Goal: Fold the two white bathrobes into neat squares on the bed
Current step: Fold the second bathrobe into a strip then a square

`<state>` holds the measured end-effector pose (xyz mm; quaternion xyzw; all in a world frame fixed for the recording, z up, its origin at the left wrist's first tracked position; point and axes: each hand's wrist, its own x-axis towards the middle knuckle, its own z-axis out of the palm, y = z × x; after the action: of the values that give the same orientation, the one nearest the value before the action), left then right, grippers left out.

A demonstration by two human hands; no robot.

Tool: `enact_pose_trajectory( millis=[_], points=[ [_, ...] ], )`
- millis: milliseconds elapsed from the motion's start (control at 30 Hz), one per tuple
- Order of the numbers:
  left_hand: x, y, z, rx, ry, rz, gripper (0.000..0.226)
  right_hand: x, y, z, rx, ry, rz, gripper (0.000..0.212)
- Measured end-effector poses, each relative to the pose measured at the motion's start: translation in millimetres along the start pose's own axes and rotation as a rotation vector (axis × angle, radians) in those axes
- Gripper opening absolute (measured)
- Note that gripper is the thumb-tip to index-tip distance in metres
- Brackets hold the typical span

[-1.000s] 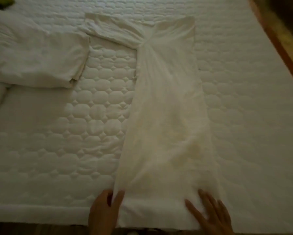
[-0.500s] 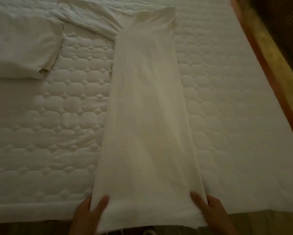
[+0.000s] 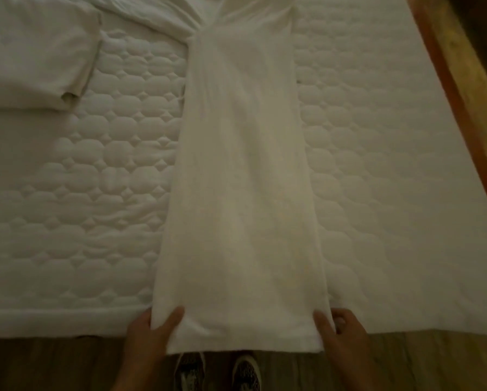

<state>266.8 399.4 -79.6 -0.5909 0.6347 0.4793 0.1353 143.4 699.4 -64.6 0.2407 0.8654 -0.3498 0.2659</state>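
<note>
A white bathrobe (image 3: pixel 242 179) lies in a long narrow strip down the middle of the quilted bed (image 3: pixel 95 170). Its hem hangs a little over the bed's near edge, and one sleeve trails off to the upper left. My left hand (image 3: pixel 149 334) pinches the hem's left corner, thumb on top of the cloth. My right hand (image 3: pixel 341 331) pinches the right corner in the same way. A second bathrobe (image 3: pixel 36 52), folded into a thick square, rests at the upper left of the bed.
A wooden bed frame rail (image 3: pixel 456 88) runs along the right side. Dark wood floor (image 3: pixel 53 365) lies below the near edge, where two patterned shoes (image 3: pixel 216 371) stand right under the hem.
The robe's hem has been drawn toward me past the bed's near edge. Both hands went from resting at the hem to pinching its corners. The view has tilted downward.
</note>
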Motion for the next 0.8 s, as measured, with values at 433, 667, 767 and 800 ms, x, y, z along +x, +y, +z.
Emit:
enact_pose_trajectory(
  millis=[433, 667, 767, 800],
  points=[
    [91.9, 170.0, 91.0, 1.071, 0.098, 1.093, 0.061, 110.3, -183.6, 104.2, -0.799, 0.054, -0.967, 0.061],
    [36.6, -38.6, 28.9, 0.890, 0.044, 1.001, 0.061, 45.3, 20.1, 64.8, -0.745, 0.017, -0.996, 0.060],
    [18.9, -65.8, 14.3, 0.647, 0.044, 0.843, 0.070, 37.5, 38.3, 52.3, -0.690, 0.029, -0.940, 0.062],
    [16.2, -61.0, 11.1, 0.542, 0.050, 0.761, 0.078, 37.1, 35.3, 50.0, -0.623, 0.014, -0.912, 0.066]
  ],
)
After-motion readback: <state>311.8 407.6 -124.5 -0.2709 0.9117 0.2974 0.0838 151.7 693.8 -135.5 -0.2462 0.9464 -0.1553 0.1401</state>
